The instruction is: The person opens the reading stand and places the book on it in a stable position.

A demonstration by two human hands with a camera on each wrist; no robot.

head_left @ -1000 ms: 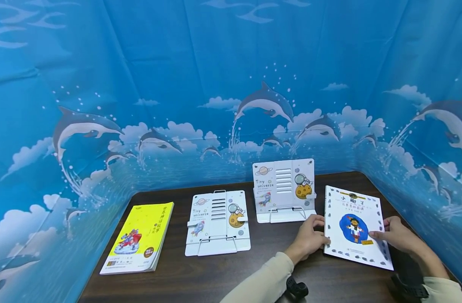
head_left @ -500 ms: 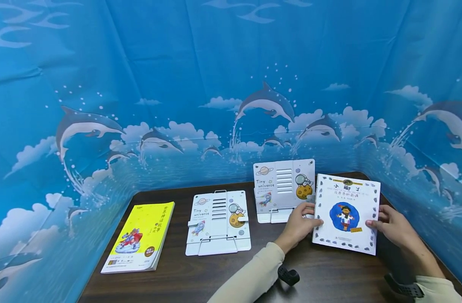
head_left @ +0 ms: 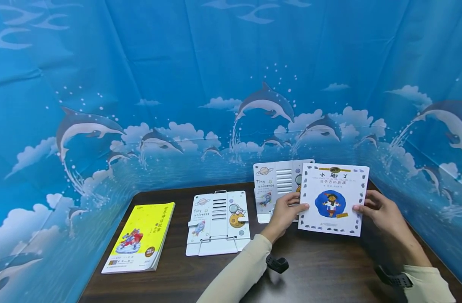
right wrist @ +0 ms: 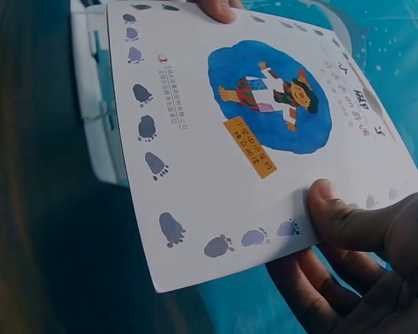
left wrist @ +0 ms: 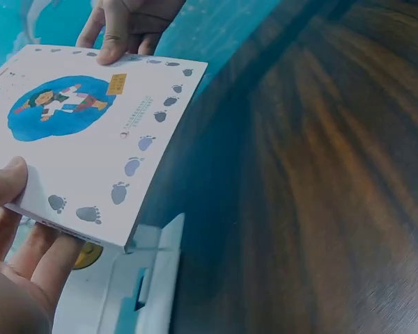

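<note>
A white picture book with a blue oval drawing and a border of footprints is held up, its cover facing me. My left hand grips its left edge, thumb on the cover and fingers behind, as the left wrist view shows. On the opposite edge my right hand pinches it the same way, thumb on the front. The book overlaps the right part of the rear white book stand, which stands propped up with "Tiny universe" printed on it. In the left wrist view the stand's lower ledge shows below the book.
A second, matching book stand lies further left on the dark wooden table. At the far left is a thick yellow book. A blue dolphin-print curtain surrounds the table at the back and sides.
Both hands have raised the white picture book from the right side of the table and carried it left and back, so it now covers part of the rear stand.
</note>
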